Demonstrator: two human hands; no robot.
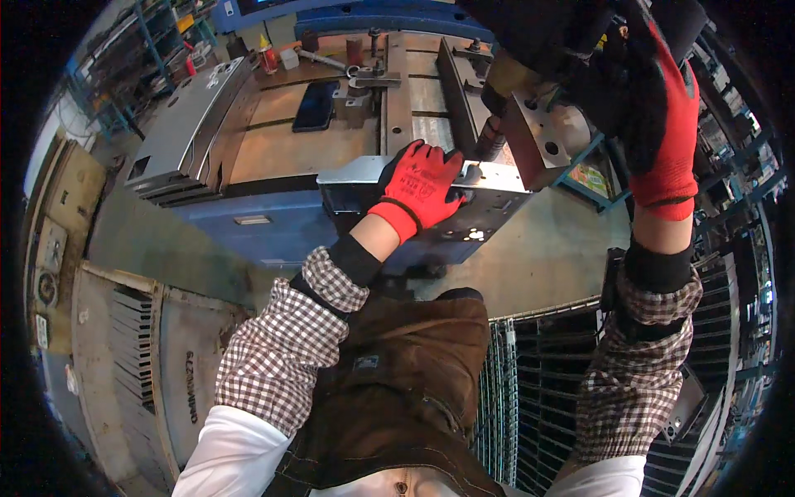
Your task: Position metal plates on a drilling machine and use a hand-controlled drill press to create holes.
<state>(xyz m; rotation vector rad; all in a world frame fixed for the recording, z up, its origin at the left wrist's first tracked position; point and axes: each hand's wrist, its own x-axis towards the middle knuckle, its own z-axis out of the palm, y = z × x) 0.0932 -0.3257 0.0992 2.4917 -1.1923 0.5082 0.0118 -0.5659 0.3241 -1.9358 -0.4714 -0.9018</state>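
Note:
My left hand (421,189), in a red and black glove, lies flat on top of a bent sheet-metal bracket (489,207) with punched holes, pressing it against the front edge of the machine table (281,149). My right hand (662,116), also gloved in red and black, is raised high at the upper right and grips a dark handle or lever (580,33) of the machine. A vertical tool spindle (490,137) comes down just behind the bracket, beside an angled steel block (538,137).
A black phone (315,105) lies on the table, with clamps and a wrench (327,60) behind it. Stacked metal plates (186,137) lean at the left. A wire basket of dark parts (538,389) stands at my lower right. Shelving fills both sides.

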